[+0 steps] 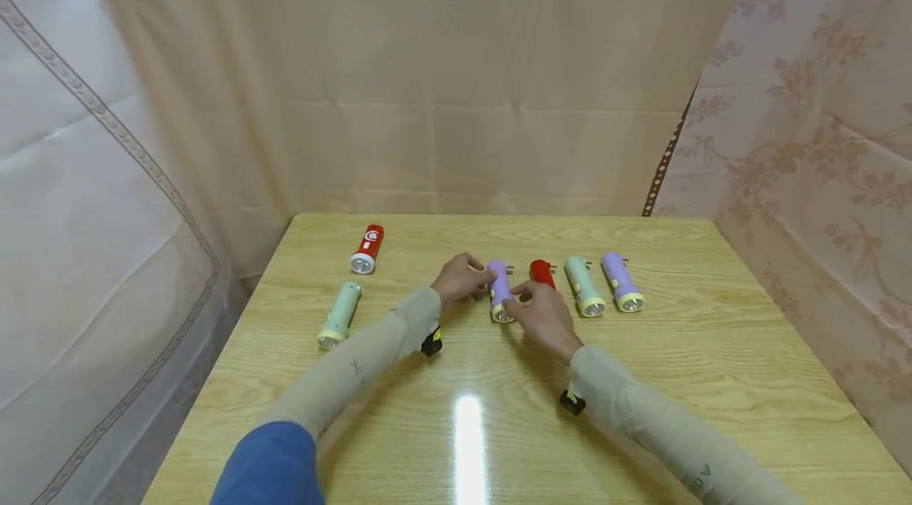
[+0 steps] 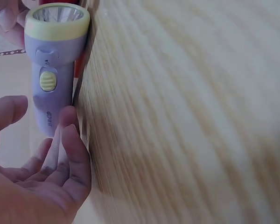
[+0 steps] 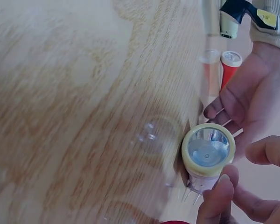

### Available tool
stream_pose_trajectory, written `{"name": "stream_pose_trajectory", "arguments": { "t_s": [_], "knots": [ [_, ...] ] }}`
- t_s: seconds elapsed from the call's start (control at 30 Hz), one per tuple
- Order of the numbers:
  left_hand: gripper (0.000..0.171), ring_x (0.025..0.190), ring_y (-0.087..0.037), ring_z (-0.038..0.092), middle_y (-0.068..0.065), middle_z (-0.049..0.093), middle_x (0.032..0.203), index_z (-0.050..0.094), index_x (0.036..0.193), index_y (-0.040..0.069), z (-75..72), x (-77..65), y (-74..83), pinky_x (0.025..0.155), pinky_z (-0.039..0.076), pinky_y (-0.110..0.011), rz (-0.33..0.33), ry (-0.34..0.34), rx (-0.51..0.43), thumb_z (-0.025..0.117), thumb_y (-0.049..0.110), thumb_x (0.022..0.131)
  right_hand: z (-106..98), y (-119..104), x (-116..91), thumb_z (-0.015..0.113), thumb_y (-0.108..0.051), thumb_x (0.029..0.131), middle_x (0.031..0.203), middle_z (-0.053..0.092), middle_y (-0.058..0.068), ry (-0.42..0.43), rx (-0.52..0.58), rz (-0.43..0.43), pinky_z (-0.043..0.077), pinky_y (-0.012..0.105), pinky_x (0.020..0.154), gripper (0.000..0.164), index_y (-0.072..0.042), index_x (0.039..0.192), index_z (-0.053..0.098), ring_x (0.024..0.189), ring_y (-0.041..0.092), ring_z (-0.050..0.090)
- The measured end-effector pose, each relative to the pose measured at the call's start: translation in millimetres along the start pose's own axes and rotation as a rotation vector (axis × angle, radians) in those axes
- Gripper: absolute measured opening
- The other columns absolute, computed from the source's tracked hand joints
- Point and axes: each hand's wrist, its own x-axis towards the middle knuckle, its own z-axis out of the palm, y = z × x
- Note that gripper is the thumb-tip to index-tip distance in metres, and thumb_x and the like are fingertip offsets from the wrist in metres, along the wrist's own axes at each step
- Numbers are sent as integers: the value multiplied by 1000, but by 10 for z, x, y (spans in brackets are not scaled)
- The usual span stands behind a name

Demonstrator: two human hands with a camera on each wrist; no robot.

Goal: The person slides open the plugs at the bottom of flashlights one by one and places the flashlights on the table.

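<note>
A purple flashlight [image 1: 500,283] with a pale yellow head lies on the table between the two hands, lens toward the person. The left hand [image 1: 459,279] is at its left side, fingertips by the tail end and the thumb held apart, as the left wrist view shows. Over on the other side, the right hand [image 1: 545,315] has its fingertips at the yellow head [image 3: 208,147], its thumb clear of the casing. Neither hand wraps around the flashlight. A red flashlight [image 1: 541,273] lies just right of it, partly hidden by the right hand.
Farther right on the wooden table [image 1: 677,378] lie a mint green flashlight [image 1: 580,277] and another purple flashlight [image 1: 618,275]. On the left are a red flashlight [image 1: 369,242] with a white head and a mint green flashlight [image 1: 343,307]. Cloth curtains [image 1: 456,77] hang behind and beside the table.
</note>
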Motion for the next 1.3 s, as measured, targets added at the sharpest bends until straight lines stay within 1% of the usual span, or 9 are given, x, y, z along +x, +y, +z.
{"name": "stream_pose_trajectory", "arguments": {
  "t_s": [0.2, 0.33, 0.47, 0.63, 0.83, 0.93, 1.03, 1.17, 1.3],
  "knots": [
    [22, 81, -25, 70, -15, 71, 96, 66, 107, 3, -97, -88, -90, 62, 57, -32, 66, -33, 9, 68, 25, 101, -22, -29, -44, 71, -33, 95, 115, 69, 13, 18, 10, -5, 53, 44, 81, 37, -6, 121, 71, 100, 28, 64],
    [23, 85, -27, 70, -13, 71, 98, 68, 107, 4, -137, -198, -127, 66, 58, -33, 103, -74, 21, 65, 26, 103, -30, -28, -89, 72, -33, 95, 107, 69, 11, 31, 10, -19, 52, 40, 76, 34, -7, 117, 71, 93, 26, 63],
    [26, 89, -31, 71, -13, 71, 102, 69, 111, 3, -160, -357, -148, 70, 59, -37, 139, -120, 27, 62, 28, 105, -42, -4, -151, 71, -32, 95, 101, 70, 8, 34, 15, -37, 49, 35, 70, 32, -7, 114, 70, 86, 23, 62],
    [32, 88, -26, 71, -8, 71, 101, 69, 113, 4, -193, -537, -211, 73, 58, -36, 145, -148, 47, 62, 35, 105, -52, 13, -244, 72, -31, 94, 98, 69, 7, 23, 32, -40, 48, 33, 67, 28, -9, 111, 70, 81, 21, 60],
    [33, 88, -25, 70, -8, 71, 100, 68, 111, 4, -230, -773, -297, 77, 58, -36, 149, -181, 28, 63, 35, 104, -28, 27, -355, 72, -32, 95, 91, 68, 2, -13, 11, -42, 46, 31, 64, 23, -12, 105, 70, 76, 17, 58],
    [31, 87, -24, 70, -6, 71, 99, 69, 109, 5, -241, -884, -345, 75, 58, -36, 156, -198, 30, 62, 35, 105, -10, 19, -417, 74, -32, 94, 89, 67, 0, -45, 15, -45, 46, 31, 65, 19, -15, 103, 71, 75, 16, 57],
    [30, 85, -24, 70, -6, 71, 98, 69, 109, 5, -244, -984, -374, 72, 57, -35, 167, -221, 38, 62, 34, 105, -2, -7, -499, 76, -34, 93, 88, 66, -1, -86, 27, -49, 46, 31, 65, 20, -16, 102, 71, 75, 15, 58],
    [30, 85, -25, 70, -6, 72, 98, 70, 108, 6, -246, -1075, -395, 70, 56, -36, 179, -243, 46, 62, 35, 105, 14, -48, -601, 77, -35, 92, 86, 66, -2, -121, 41, -71, 47, 31, 64, 21, -16, 100, 71, 73, 14, 57],
    [29, 85, -25, 70, -5, 72, 97, 69, 107, 7, -242, -1119, -416, 71, 56, -36, 179, -244, 52, 62, 35, 105, 48, -62, -630, 77, -35, 92, 85, 66, -2, -132, 42, -85, 46, 31, 64, 20, -17, 98, 70, 71, 13, 57]
  ]
}}
